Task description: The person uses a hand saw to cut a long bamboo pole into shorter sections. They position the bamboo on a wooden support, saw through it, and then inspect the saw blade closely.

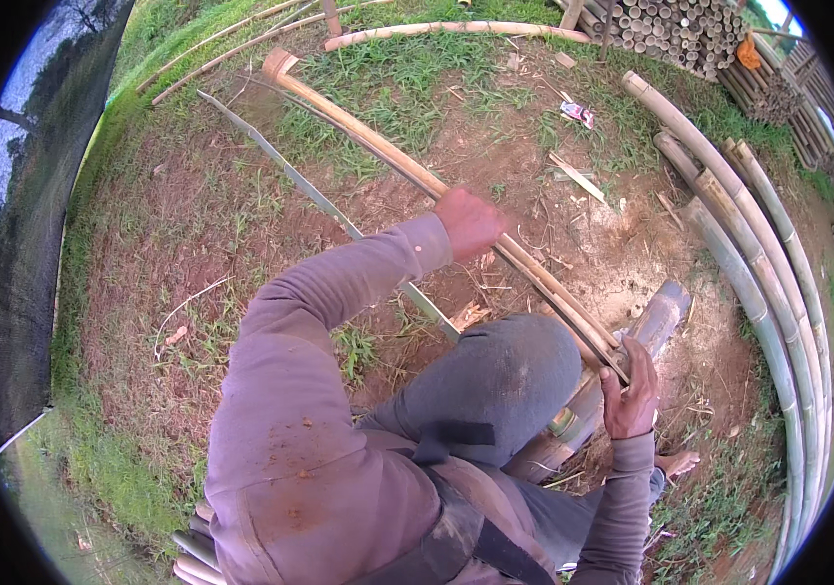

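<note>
Left hand (471,222): closed in a fist round the split bamboo (368,135), near its mid-length; right hand (630,395): partly curled, thumb and fingers on either side of the lower end, though how firmly it presses cannot be told. The bamboo slants from upper left, its thick end farthest out, to the right hand; it passes just beyond the bent knee (524,375), and its lower end lies over the log (664,310), contact uncertain. Likely hazards: a split edge could cut a bare palm if the bamboo slid through the left fist; the long far end, seemingly unpropped, could swing the piece and wrench it from the right fingers; the round log could roll under uneven load, towards the bare foot (675,462) nearby. Farther out: a thin strip (315,195) to the left, where the bamboo could snag if swung; long poles (741,273) to the right; a stack (675,34) beyond.
</note>
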### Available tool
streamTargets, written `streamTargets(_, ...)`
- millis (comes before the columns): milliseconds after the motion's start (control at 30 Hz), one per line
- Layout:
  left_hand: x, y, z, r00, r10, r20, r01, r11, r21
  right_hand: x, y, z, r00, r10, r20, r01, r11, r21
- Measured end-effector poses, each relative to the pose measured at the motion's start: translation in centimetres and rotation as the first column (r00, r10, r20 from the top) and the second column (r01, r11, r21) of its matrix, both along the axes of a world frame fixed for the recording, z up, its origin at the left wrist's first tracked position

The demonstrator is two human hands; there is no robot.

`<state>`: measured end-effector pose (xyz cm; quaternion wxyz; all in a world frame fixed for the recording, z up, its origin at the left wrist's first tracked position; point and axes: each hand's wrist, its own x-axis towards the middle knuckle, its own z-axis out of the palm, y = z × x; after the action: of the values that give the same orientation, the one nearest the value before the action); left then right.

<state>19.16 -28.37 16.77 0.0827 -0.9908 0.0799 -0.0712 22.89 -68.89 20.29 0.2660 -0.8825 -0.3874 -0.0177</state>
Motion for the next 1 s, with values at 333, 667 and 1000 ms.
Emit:
streamTargets(333,-3.7,-1.0,6.1,0.985,-0.075,0.155,0.074,0.997,0.012,-1.0,-2.0,1.9,0.974,0.005,0.227,0.006,0.999,-0.045)
streamTargets(667,-18.4,9.3,8.2,0.884,0.448,-0.132,-0.41,0.88,0.241,-0.3,5.4,-0.9,0.944,-0.069,0.321,0.063,0.998,0.03)
streamTargets(1000,-50.8,17.1,-5.2,0.446,0.787,-0.427,-0.785,0.573,0.235,-1.5,-15.8,-19.1,0.761,-0.642,-0.099,0.614,0.76,-0.214)
